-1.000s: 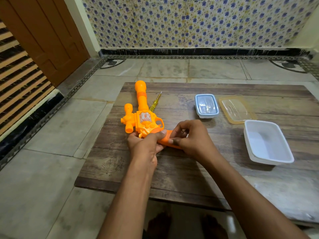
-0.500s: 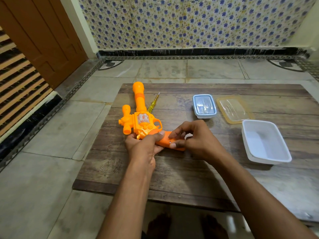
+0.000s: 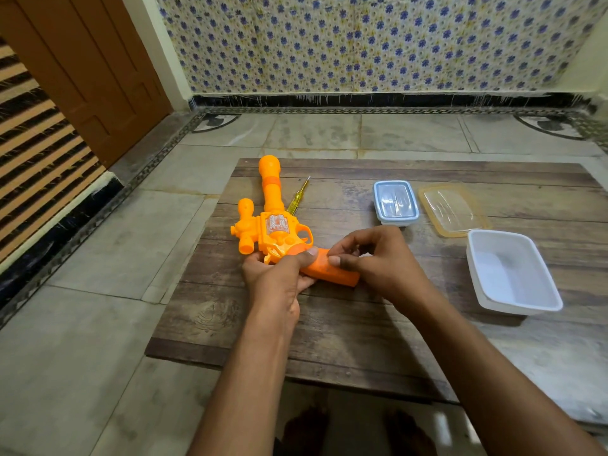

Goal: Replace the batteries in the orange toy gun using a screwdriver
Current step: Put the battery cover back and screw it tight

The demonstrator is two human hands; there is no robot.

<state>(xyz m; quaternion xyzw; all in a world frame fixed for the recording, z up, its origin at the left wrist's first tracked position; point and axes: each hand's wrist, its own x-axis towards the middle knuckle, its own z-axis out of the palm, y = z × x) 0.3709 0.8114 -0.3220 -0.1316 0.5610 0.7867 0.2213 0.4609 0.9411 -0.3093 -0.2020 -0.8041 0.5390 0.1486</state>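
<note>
While left hand (image 3: 279,274) clamps the orange plastic toy gun (image 3: 274,225) at its grip, right hand (image 3: 371,258) fingers (image 3: 335,260) pinch there; keep the yellow-handled screwdriver (image 3: 297,200), beyond them, within reach.

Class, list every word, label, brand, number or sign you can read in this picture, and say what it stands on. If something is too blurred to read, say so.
No text can be read.
Silver sticker on the side of the orange toy gun: a printed pattern, too small and blurred to read.
Raised marks on the gun's grip, by the right hand: too small to read.
Small lidded container: no label visible.
</note>
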